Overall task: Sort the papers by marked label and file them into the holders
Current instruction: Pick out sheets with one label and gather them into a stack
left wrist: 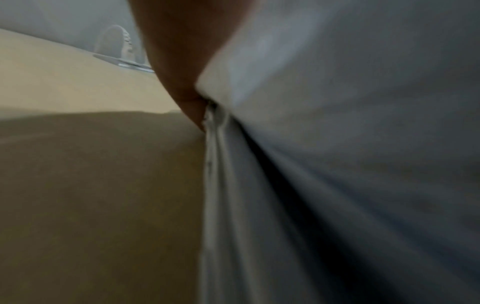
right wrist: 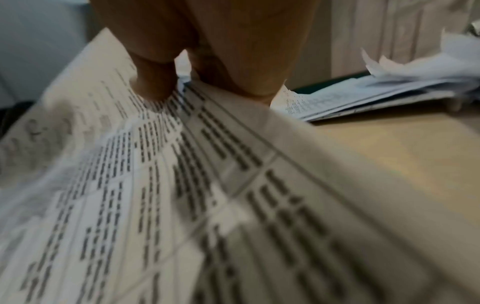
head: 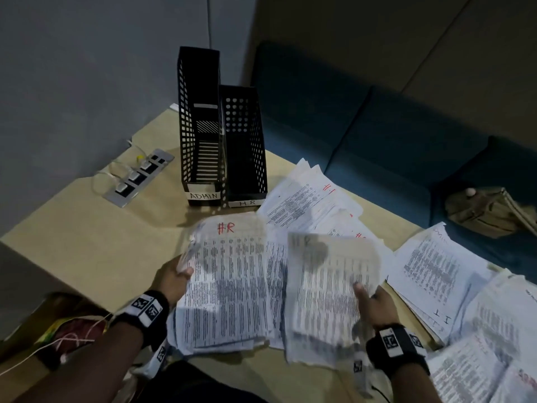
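Mid-sort at lower centre, the left hand (head: 174,276) grips the HR stack (head: 225,286) while the right hand (head: 374,301) pinches a blurred sheet (head: 328,292) beside it; next, likely add it, then file into the HR holder (head: 245,146).

— From my feed, the carrier is a light wooden table (head: 87,245). What's resting on it?

— At the far edge I see two black mesh file holders touching side by side: the taller one labelled ADMIN (head: 200,126) on the left, the shorter one labelled HR (head: 245,146) on the right.

— And left of those?

— A silver power strip (head: 139,177) with white plugs and thin cables, lying near the table's far left edge.

— Papers?

— I see loose printed sheets fanned out (head: 311,196) just in front and right of the HR holder, and more overlapping stacks (head: 430,271) spread across the right side. Some bear red marks; most are too blurred for me to read.
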